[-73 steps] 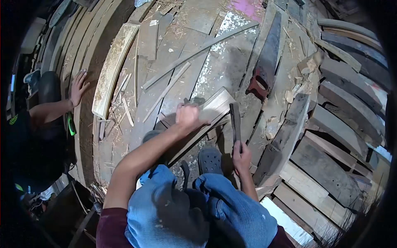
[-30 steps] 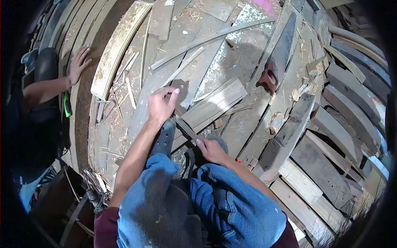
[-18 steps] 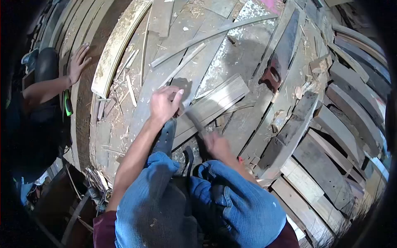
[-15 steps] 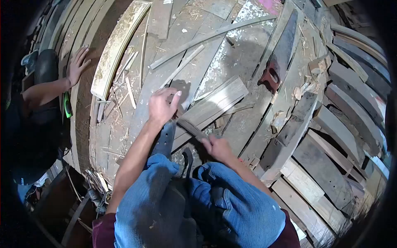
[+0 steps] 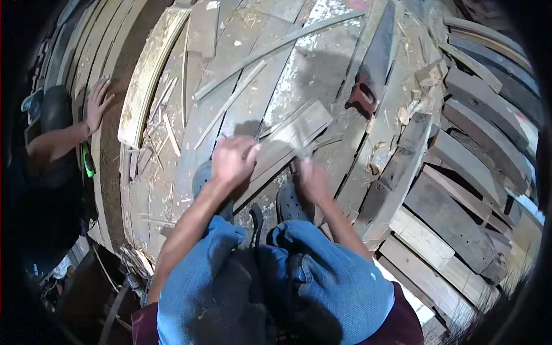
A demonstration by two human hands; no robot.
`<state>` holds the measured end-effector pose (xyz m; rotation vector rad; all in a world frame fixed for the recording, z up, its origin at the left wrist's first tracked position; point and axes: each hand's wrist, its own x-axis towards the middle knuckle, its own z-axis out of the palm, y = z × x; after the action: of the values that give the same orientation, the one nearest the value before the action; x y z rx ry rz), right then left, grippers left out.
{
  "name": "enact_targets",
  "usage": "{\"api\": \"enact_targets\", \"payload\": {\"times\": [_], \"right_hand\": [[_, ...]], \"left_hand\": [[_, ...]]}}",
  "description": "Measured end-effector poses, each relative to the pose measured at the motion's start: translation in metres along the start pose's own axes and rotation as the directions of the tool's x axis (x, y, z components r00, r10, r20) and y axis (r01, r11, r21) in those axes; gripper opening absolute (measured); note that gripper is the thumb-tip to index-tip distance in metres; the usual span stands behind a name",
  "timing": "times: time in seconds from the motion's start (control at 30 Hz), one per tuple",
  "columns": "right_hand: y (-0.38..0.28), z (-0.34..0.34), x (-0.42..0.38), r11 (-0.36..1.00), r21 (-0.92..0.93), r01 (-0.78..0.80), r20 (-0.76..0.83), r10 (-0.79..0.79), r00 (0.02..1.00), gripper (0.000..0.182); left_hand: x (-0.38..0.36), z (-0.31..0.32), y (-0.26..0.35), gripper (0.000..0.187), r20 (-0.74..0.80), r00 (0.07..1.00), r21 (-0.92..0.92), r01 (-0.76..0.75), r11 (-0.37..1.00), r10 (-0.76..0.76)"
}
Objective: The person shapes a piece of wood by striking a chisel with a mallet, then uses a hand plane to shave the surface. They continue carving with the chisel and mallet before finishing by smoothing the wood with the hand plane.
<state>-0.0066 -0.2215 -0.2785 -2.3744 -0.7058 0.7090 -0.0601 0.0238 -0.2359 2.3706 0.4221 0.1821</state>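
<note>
A short wooden board (image 5: 313,119) lies slantwise on the plank floor in front of my shoes. My left hand (image 5: 233,161) is closed at the board's near left end, knuckles up; what its fingers hold is hidden. To the right, my right hand (image 5: 315,179) grips a slim tool (image 5: 300,138), smeared by motion, that points up over the board. Its kind cannot be made out. Beneath my hands are my grey clogs (image 5: 290,204), one on each side of a dark strap (image 5: 256,221).
A red-handled handsaw (image 5: 363,98) lies beyond the board. Thin wood strips (image 5: 270,54) and shavings are scattered about. Cut timber blocks (image 5: 454,224) are piled at the right. At the left, another person's hand (image 5: 98,103) rests on a curved beam (image 5: 112,155).
My right hand has swung the tool from beside my left hand to pointing up over the board. My left hand has turned slightly, knuckles more upward. The view has shifted a little.
</note>
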Motion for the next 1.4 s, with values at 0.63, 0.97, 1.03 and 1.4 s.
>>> {"api": "enact_targets", "payload": {"times": [0.63, 0.97, 1.03, 1.4], "right_hand": [[0.014, -0.023, 0.022, 0.942, 0.092, -0.322, -0.022, 0.326, 0.945, 0.051], [0.015, -0.002, 0.005, 0.998, 0.000, -0.065, 0.089, 0.065, 0.994, 0.061], [0.013, -0.015, -0.004, 0.996, -0.078, -0.045, 0.174, 0.058, 0.983, 0.061], [0.013, -0.033, 0.014, 0.984, -0.032, -0.176, 0.103, 0.179, 0.979, 0.059]], "left_hand": [[-0.004, 0.006, -0.004, 0.016, -0.037, 0.998, -0.003, -0.041, 0.999, 0.041], [-0.006, 0.008, -0.009, 0.015, -0.056, 0.997, -0.004, -0.051, 0.999, 0.051], [-0.004, 0.004, -0.006, 0.017, -0.037, 0.998, 0.013, -0.041, 0.999, 0.042], [-0.014, 0.020, 0.011, 0.036, 0.507, 0.850, 0.443, -0.112, 0.889, -0.146]]}}
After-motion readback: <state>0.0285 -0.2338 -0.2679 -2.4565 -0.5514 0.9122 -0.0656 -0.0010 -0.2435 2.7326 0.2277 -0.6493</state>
